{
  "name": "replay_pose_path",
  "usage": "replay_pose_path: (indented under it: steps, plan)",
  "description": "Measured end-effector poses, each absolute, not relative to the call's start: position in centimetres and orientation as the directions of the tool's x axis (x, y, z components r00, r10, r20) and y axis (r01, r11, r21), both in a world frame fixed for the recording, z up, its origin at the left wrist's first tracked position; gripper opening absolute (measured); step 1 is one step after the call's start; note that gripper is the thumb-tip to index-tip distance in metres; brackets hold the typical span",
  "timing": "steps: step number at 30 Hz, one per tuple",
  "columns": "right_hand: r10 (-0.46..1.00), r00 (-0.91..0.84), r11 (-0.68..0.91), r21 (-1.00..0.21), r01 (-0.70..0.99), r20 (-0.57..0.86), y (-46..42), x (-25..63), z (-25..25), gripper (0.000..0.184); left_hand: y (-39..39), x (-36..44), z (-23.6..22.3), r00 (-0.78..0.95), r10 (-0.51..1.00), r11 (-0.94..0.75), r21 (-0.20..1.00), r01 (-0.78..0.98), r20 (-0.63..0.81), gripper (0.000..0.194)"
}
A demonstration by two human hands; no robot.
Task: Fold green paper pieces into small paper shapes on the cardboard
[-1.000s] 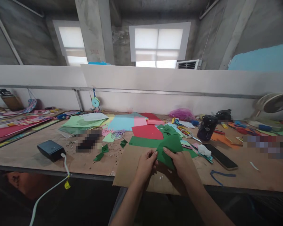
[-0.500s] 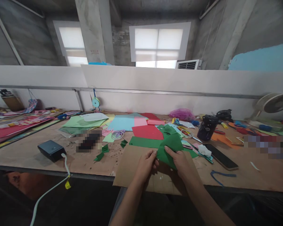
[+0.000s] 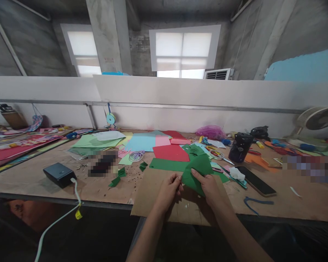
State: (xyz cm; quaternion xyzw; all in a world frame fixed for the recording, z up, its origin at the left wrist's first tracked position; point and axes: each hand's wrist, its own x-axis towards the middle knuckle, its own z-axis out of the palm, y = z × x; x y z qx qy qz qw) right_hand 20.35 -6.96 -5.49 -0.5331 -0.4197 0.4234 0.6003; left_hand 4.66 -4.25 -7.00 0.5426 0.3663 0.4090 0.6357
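Observation:
Both my hands hold one folded piece of dark green paper (image 3: 196, 171) just above a brown cardboard sheet (image 3: 147, 193) at the table's near edge. My left hand (image 3: 169, 191) pinches the paper's left edge with fingers closed. My right hand (image 3: 209, 187) grips its lower right part, thumb on top. Behind the paper lie a flat dark green sheet (image 3: 166, 164) and a red sheet (image 3: 171, 153).
A black phone (image 3: 255, 181) and a dark bottle (image 3: 239, 147) sit to the right. A black box (image 3: 58, 174) with a white cable (image 3: 57, 222) lies to the left. Coloured paper sheets (image 3: 142, 142), green scraps (image 3: 117, 178) and a white fan (image 3: 315, 120) cover the table.
My hands have shifted the green paper slightly; the right thumb slid a little along it. Everything else on the table is unchanged.

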Motion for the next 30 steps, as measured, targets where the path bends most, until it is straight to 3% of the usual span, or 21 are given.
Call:
replay_pose_path:
  steps: [9,20,25,30]
  plan:
    - [0.965,0.252,0.087,-0.994,-0.07,0.066,-7.0,20.0,-5.2,0.042,-4.5,4.9,-6.6,0.392,0.916,-0.045,0.992,-0.114,0.086,0.041]
    - [0.976,0.215,0.084,-0.968,-0.236,0.032,-7.3,19.5,-4.1,0.029,-4.5,4.6,-6.4,0.337,0.942,0.015,0.998,-0.069,0.009,0.034]
    - [0.987,0.132,0.104,-0.987,-0.125,0.088,-9.0,18.8,-1.2,0.018,-4.6,4.6,-6.2,0.339,0.941,0.003,0.997,-0.071,0.021,0.034]
    - [0.975,0.206,0.103,-0.993,-0.061,0.089,-9.1,18.7,-1.8,0.032,-4.8,4.6,-6.2,0.373,0.923,-0.08,0.995,-0.06,0.097,0.035]
